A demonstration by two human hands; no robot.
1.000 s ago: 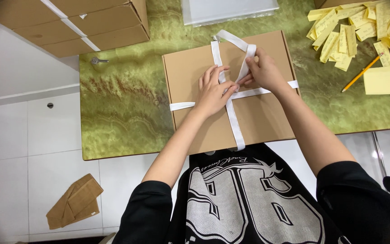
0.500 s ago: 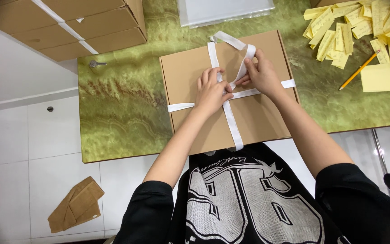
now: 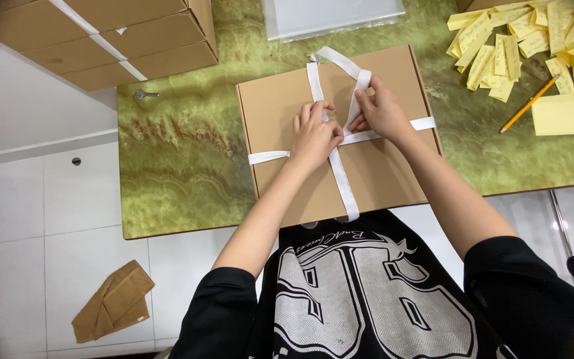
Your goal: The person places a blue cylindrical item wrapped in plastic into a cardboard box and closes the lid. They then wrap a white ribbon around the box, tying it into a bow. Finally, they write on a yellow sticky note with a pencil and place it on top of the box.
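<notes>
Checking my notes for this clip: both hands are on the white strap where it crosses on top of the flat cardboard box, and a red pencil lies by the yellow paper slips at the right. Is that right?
Not quite: the pencil is yellow-orange, not red, as the head view shows. Otherwise correct: left hand and right hand are on the white strap at its crossing on the flat cardboard box, with the yellow paper slips at the right.

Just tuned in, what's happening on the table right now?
A person is working a white ribbon around a flat cardboard box on a green marbled table. The left hand presses down where the ribbon crosses on the lid, while the right hand pinches a loop of it just beside. Yellow paper slips and a pencil lie to the right, stacked boxes to the left.
</notes>
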